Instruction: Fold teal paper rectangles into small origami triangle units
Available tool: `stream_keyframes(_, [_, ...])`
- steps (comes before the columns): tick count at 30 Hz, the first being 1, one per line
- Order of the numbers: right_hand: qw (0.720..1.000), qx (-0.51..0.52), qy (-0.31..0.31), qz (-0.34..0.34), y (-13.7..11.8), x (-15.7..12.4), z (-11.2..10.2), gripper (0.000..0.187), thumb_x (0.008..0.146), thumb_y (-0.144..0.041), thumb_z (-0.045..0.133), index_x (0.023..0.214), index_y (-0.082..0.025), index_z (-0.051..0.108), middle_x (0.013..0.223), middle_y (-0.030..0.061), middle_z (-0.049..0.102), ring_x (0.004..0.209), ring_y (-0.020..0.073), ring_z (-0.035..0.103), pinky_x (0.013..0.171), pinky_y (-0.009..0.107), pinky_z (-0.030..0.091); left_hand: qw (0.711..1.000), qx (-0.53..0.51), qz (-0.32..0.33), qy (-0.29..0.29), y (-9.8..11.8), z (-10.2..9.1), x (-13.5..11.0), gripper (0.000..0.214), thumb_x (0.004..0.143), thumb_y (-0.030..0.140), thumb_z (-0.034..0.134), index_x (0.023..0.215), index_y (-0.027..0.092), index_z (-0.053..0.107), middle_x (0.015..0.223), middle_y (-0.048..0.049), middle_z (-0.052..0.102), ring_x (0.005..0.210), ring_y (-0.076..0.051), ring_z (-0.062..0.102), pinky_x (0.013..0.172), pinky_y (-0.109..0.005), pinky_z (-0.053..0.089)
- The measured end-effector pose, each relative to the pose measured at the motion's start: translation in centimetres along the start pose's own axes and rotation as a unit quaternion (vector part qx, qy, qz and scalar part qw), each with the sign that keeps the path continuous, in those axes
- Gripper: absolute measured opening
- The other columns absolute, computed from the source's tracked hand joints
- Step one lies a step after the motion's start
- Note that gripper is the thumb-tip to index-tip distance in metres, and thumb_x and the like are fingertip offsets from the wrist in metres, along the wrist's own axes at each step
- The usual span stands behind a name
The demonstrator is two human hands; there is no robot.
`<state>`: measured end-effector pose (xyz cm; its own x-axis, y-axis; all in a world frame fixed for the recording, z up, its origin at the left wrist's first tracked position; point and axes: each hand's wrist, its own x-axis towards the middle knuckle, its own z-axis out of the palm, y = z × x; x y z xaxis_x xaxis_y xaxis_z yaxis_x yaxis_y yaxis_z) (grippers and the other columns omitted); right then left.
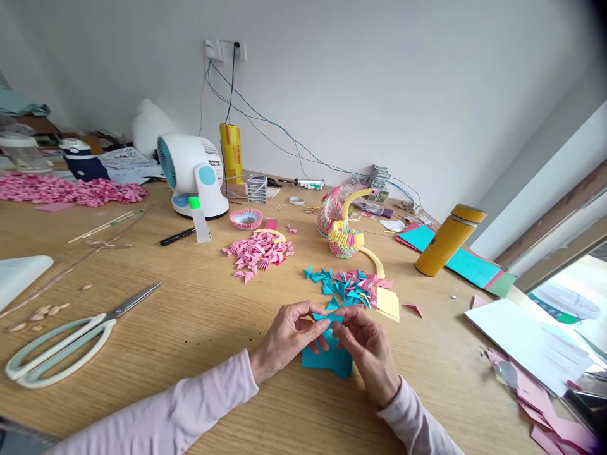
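Between the fingertips of both hands is a small piece of blue paper [323, 317], partly hidden by the fingers. My left hand [290, 332] pinches its left side, and my right hand [367, 347] pinches the right side. Under the hands lie blue paper sheets [327, 365] on the wooden table [213, 404]. Just beyond the fingers sits a pile of folded blue paper pieces [348, 287] mixed with pink ones. Pale yellow paper slips [389, 303] lie to the right of that pile.
Scissors [80, 338] lie at the left. A heap of folded pink pieces [258, 253], a glue bottle [201, 224] and a white fan [192, 174] stand farther back. Yellow-and-pink paper models [344, 240] are beyond the blue pile. At right are a yellow flask [448, 243] and white papers [531, 347].
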<state>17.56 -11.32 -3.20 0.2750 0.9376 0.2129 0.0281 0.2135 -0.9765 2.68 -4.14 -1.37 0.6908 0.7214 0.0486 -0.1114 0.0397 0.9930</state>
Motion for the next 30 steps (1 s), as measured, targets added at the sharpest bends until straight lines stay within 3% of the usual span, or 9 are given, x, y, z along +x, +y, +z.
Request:
stream_keyframes(5, [0.999,0.038,0.004,0.022,-0.50,0.03,0.19,0.022,0.074,-0.039,0.071,0.082,-0.019,0.066,0.067,0.0000,0.057,0.058,0.0122,0.052,0.049,0.022,0.043,0.999,-0.042,-0.013,-0.013,0.15,0.06,-0.03,0.026,0.076,0.037,0.069,0.081,0.012,0.061,0.060,-0.0022,0.065,0.052,-0.013,0.061,0.050,-0.022,0.050])
stream_keyframes(9, [1.000,0.012,-0.004,0.021,-0.39,0.09,0.07,0.019,0.078,-0.037,0.067,0.078,-0.018,0.065,0.068,0.0007,0.056,0.060,0.0127,0.053,0.050,0.022,0.045,0.997,-0.067,-0.030,-0.009,0.20,-0.08,0.10,0.028,0.072,0.035,0.072,0.081,0.011,0.061,0.061,-0.0019,0.064,0.052,-0.013,0.061,0.051,-0.022,0.050])
stream_keyframes(14, [0.995,-0.084,-0.015,-0.055,-0.40,-0.13,-0.08,0.013,0.084,-0.030,0.059,0.079,-0.019,0.064,0.079,0.0032,0.058,0.067,0.0139,0.055,0.053,0.023,0.045,0.990,-0.117,-0.058,-0.050,0.14,-0.44,0.25,0.026,0.081,0.038,0.062,0.085,0.012,0.060,0.068,-0.0018,0.062,0.060,-0.015,0.064,0.052,-0.023,0.051])
stream_keyframes(17, [0.989,-0.121,-0.020,-0.087,-0.48,-0.28,-0.04,0.008,0.085,-0.025,0.058,0.085,-0.020,0.064,0.081,0.0043,0.060,0.075,0.0157,0.057,0.058,0.024,0.046,0.993,-0.091,-0.049,-0.055,0.13,-0.49,0.30,0.028,0.081,0.040,0.063,0.082,0.013,0.059,0.072,-0.0012,0.060,0.059,-0.013,0.063,0.050,-0.022,0.050])
stream_keyframes(22, [0.998,-0.032,0.006,-0.051,-0.31,-0.05,0.01,0.028,0.081,-0.030,0.065,0.105,-0.021,0.055,0.081,0.0024,0.060,0.070,0.0139,0.057,0.055,0.022,0.046,0.997,-0.053,-0.031,-0.048,-0.28,-0.41,0.43,0.029,0.081,0.040,0.063,0.086,0.012,0.057,0.070,-0.0006,0.060,0.060,-0.013,0.064,0.048,-0.020,0.051])
stream_keyframes(30, [0.999,0.037,0.007,-0.004,-0.74,-0.06,0.10,0.030,0.082,-0.037,0.066,0.105,-0.022,0.054,0.080,0.0012,0.060,0.068,0.0126,0.058,0.054,0.021,0.047,0.999,-0.013,-0.012,-0.043,-0.06,-0.20,0.36,0.030,0.082,0.042,0.061,0.086,0.013,0.055,0.065,-0.0015,0.062,0.056,-0.013,0.063,0.046,-0.021,0.051])
